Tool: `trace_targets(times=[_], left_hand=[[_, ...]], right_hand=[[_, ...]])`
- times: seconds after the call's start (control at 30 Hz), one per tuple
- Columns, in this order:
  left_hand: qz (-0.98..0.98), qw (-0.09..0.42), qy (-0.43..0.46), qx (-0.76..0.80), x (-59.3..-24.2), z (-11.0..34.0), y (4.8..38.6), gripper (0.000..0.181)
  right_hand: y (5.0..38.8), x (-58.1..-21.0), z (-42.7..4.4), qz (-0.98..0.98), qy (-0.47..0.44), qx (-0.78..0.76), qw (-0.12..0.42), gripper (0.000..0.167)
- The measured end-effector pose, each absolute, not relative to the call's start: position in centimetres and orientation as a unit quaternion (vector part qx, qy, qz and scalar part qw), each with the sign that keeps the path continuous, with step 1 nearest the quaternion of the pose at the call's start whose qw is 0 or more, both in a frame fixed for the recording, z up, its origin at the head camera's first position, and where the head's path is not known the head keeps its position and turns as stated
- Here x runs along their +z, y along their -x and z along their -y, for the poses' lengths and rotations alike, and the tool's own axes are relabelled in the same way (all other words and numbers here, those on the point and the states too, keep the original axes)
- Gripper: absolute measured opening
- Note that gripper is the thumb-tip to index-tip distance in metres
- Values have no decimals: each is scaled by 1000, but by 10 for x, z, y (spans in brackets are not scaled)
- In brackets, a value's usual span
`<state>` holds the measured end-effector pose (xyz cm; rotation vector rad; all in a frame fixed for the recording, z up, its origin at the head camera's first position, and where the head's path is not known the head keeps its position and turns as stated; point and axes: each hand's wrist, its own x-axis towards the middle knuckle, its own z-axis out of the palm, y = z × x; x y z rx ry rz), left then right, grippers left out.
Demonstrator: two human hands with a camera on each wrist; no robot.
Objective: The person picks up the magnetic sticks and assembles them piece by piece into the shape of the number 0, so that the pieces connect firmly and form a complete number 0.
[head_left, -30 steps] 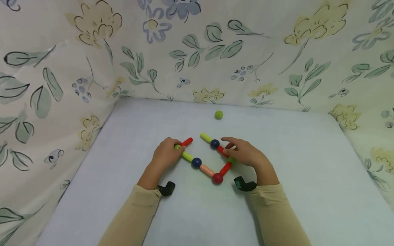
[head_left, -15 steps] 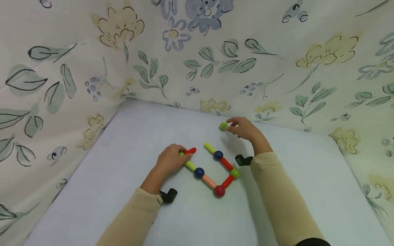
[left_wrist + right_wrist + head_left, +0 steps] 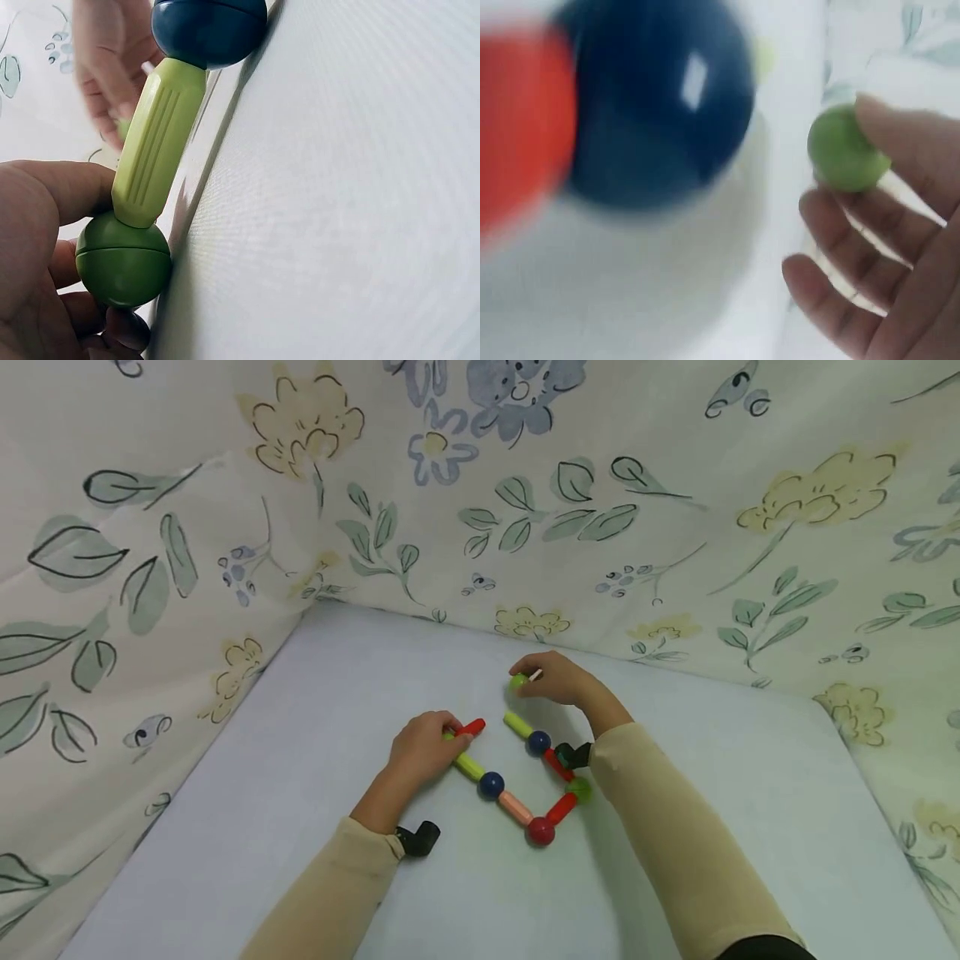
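My right hand (image 3: 555,681) pinches a loose green ball (image 3: 844,150) between thumb and fingers, just beyond the free end of a yellow-green rod (image 3: 517,724). My left hand (image 3: 423,747) holds the green ball (image 3: 124,262) at the left end of a chain of balls and rods, with a red rod (image 3: 472,727) poking out past the fingers. From there the chain runs through a yellow-green rod (image 3: 159,142), blue ball (image 3: 491,786), pink rod (image 3: 516,808), red ball (image 3: 540,831), red rod (image 3: 562,809) and green ball (image 3: 580,790), back up to another blue ball (image 3: 538,743).
The chain lies on a white tabletop (image 3: 720,810), forming an open shape with a gap at the far side. Floral cloth (image 3: 427,543) hangs behind and to the left. The right wrist camera (image 3: 573,755) hovers over part of the chain, covering some of a red rod.
My right hand left the chain, reached to the loose green ball at the back, took hold of it and brought it left towards the rod's free end. My left hand stayed on the chain.
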<state>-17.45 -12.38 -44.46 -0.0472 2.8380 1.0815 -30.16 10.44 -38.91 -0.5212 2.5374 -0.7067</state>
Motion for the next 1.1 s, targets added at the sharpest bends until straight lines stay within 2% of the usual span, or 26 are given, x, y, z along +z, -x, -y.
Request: trace_targets(times=[0.13, 0.27, 0.53, 0.87, 1.1], left_hand=[[-931, 51, 14, 360, -446, 125, 174, 25], [-929, 53, 18, 365, -445, 126, 175, 23], [-929, 59, 13, 366, -443, 125, 174, 24], [-931, 52, 17, 360, -439, 124, 173, 24], [-932, 58, 22, 358, -440, 124, 173, 25]], right_hand=[[283, -386, -82, -900, 255, -241, 259, 39], [270, -387, -68, -897, 276, -207, 275, 35], [262, -384, -74, -933, 195, -151, 262, 47], [257, -392, -85, -926, 184, -157, 288, 32], [253, -391, -88, -916, 203, -184, 292, 30]])
